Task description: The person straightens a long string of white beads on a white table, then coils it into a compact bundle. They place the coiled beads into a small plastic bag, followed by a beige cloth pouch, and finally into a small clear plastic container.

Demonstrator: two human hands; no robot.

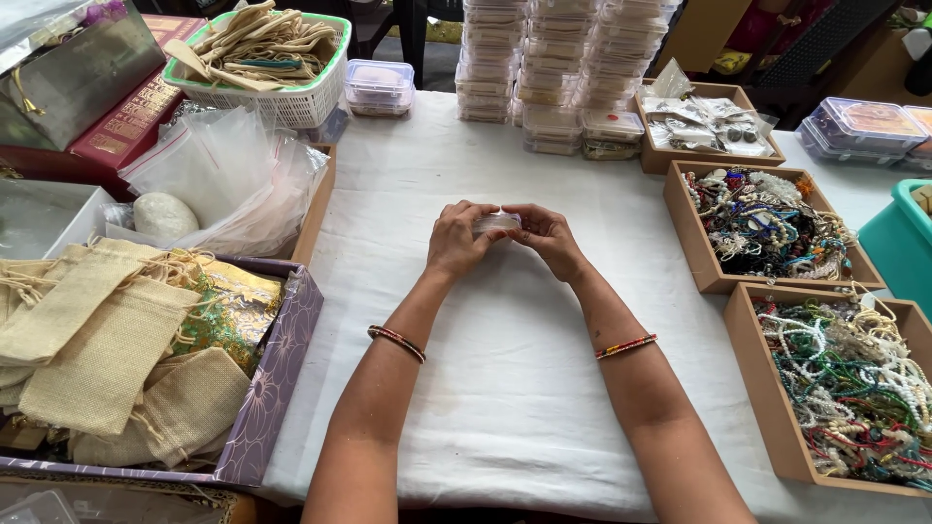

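Both hands, left hand (458, 240) and right hand (549, 236), grip one small clear plastic box (497, 222) between their fingertips, at the middle of the white cloth-covered worktop (505, 388). Behind the box stand stacks of clear plastic boxes (558, 68). Right of it sit wooden trays of beaded jewellery (762, 225). Recommended: support both ends evenly and keep the box level.

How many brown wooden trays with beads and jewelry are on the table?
3, all on the right: a far tray of small packets, a middle tray of bracelets, a near tray of bead strings. More may be out of view.
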